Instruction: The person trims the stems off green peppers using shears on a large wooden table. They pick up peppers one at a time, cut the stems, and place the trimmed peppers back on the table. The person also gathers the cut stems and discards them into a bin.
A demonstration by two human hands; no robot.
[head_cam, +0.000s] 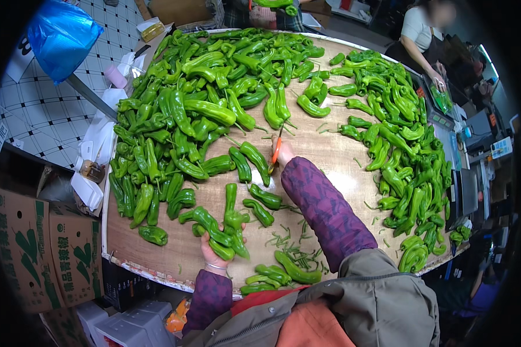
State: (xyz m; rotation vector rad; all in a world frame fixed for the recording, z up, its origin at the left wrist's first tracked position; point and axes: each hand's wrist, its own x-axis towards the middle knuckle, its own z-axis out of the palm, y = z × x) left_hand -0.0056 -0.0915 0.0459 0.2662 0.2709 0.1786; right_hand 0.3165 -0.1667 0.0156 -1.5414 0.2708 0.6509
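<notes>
My left hand (pixel 215 253) is closed around a bunch of long green peppers (pixel 210 227) near the front of the wooden tabletop (pixel 330 173). Orange-handled scissors (pixel 277 149) are in my right hand (pixel 286 155), their blades pointing away from me. The blade tips are close to the stems of two peppers (pixel 272 106) at the edge of the big heap. Cut green stems (pixel 297 251) lie scattered between my arms. Loose peppers (pixel 264 197) rest between my two hands, and a few more (pixel 293 269) lie right before my body.
A large pepper heap (pixel 191 99) covers the left and back; another (pixel 399 143) lines the right. A blue plastic bag (pixel 63 39) hangs at upper left. Cardboard boxes (pixel 47 251) stand at lower left. One person (pixel 421 39) handles a bag (pixel 442 99) on a scale (pixel 438 119).
</notes>
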